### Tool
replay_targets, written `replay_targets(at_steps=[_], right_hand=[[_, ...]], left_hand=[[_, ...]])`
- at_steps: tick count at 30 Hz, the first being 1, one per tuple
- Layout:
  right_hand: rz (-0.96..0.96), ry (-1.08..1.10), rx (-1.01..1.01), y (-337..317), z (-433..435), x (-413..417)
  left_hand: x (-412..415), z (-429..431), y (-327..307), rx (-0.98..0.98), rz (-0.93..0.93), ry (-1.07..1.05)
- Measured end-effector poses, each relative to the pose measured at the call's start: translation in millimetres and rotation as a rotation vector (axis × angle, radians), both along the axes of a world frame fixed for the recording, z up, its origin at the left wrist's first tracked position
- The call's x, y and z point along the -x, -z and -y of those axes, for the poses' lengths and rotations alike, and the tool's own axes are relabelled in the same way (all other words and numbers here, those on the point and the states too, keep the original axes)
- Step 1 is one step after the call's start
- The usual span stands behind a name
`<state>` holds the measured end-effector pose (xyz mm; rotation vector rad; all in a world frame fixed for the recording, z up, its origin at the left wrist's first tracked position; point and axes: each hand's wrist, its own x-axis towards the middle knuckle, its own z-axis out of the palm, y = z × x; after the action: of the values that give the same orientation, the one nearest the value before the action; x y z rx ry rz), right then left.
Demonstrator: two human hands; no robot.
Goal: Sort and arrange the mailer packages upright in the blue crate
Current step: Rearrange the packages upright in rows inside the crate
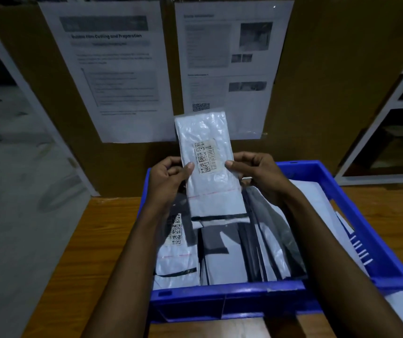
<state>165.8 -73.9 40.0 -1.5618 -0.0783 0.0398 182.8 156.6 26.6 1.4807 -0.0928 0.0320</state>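
Two hands share one mailer (207, 167) | left hand (168, 178) pinches its left edge, thumb on the face | mailer upright between my hands, long axis vertical, label (205, 156) toward me, over the crate (220, 292) | right hand (256, 173) pinches its right edge | both equally near; I judge the slot lies straight down among packed mailers (232, 259).

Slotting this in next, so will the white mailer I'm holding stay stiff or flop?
Probably fairly stiff: the white mailer stands tall above the left hand and right hand, which pinch only its side edges. The glossy crinkled plastic looks slippery.
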Motion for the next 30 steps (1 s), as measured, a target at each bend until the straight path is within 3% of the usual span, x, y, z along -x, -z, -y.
replay_targets(at_steps=[6,10,14,19,24,30], right_hand=[[-0.072,-0.049,0.049,7,-7,-2],[-0.178,-0.074,0.151,25,-15,-7],[-0.334,-0.162,0.298,42,-29,-8],[-0.483,-0.323,0.348,53,-53,-1],[-0.517,-0.339,0.299,53,-72,7],[-0.505,-0.558,0.538,40,-70,11]], left_hand=[[-3,-7,-1,-0.057,-0.035,-0.103],[-15,-23,17,-0.456,-0.159,-0.188],[-15,-32,27,-0.88,-0.14,-0.213],[-14,-32,25,-0.879,-0.116,-0.271],[-10,-28,23,-0.845,-0.11,-0.155],[-6,-28,22,-0.883,-0.139,-0.03]])
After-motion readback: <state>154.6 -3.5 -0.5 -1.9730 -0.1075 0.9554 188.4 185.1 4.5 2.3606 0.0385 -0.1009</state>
